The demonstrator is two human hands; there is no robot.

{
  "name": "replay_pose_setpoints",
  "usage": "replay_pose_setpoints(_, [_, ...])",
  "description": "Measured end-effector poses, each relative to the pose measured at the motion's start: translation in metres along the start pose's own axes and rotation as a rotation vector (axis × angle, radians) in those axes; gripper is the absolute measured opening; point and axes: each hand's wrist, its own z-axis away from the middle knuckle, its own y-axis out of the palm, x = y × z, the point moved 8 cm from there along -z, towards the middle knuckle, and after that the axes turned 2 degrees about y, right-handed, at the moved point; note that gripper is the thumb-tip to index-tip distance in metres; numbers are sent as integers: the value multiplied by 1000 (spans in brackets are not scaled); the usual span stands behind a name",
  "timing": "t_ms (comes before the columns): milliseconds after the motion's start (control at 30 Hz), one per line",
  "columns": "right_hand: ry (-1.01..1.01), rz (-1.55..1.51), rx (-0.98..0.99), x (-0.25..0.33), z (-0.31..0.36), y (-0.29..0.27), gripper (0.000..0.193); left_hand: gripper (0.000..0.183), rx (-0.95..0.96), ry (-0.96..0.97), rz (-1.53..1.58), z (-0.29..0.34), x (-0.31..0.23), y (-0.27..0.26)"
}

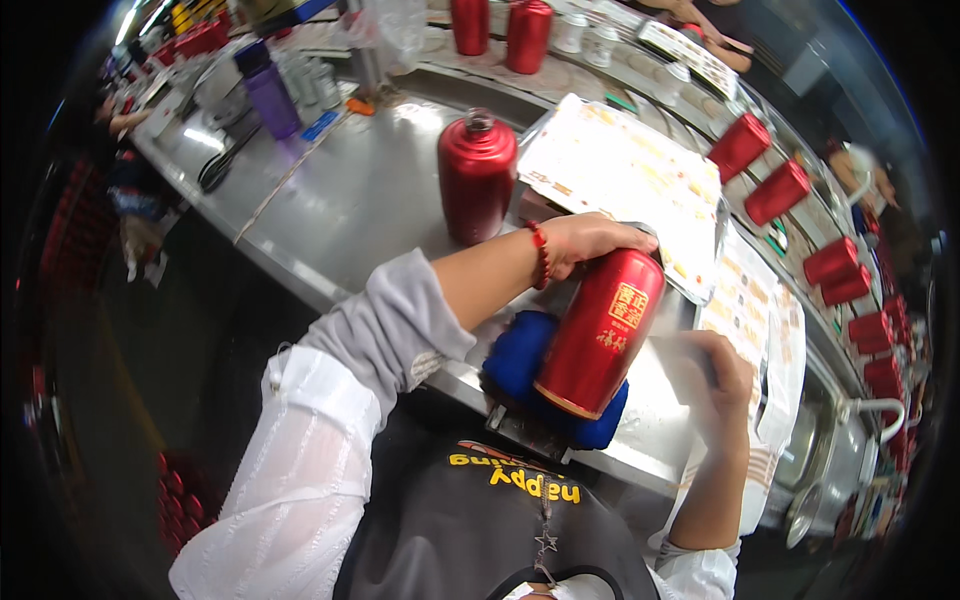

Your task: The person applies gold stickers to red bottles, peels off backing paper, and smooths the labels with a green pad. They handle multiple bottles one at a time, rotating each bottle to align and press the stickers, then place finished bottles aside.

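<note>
A glossy red bottle (598, 345) with gold markings lies tilted on a blue padded rest (520, 352), its base toward me. My left hand (598, 240), a red beaded bracelet at its wrist, is closed over the bottle's far end, hiding the neck. My right hand (722, 372) hovers just right of the bottle, apart from it. Motion smears its fingers, so what they do or hold cannot be made out. Beyond my left forearm a second red bottle (478, 180) stands upright on the metal table, its neck uncapped.
A bright sheet of labels (620, 165) lies beyond the bottle, with more printed sheets (745, 290) to the right. Red bottles (777, 192) line a curved conveyor. A purple flask (268, 92) stands far left, near an orange-handled tool (360, 106). Co-workers are at the far edges.
</note>
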Motion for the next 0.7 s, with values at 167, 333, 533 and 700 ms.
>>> replay_pose_setpoints(167, [-202,180,-45,11,-27,-27,21,32,-8,78,-121,-1,9,-23])
replay_pose_setpoints(333, [-227,-5,19,-27,-51,-51,31,35,-410,565,-189,131,-31,-45])
replay_pose_setpoints(533, [-331,-118,294,8,-116,22,39,25,-1095,1025,-108,396,34,-75])
replay_pose_setpoints(700, [-494,64,413,136,-86,129,41,23,-1952,814,-627,590,150,-50])
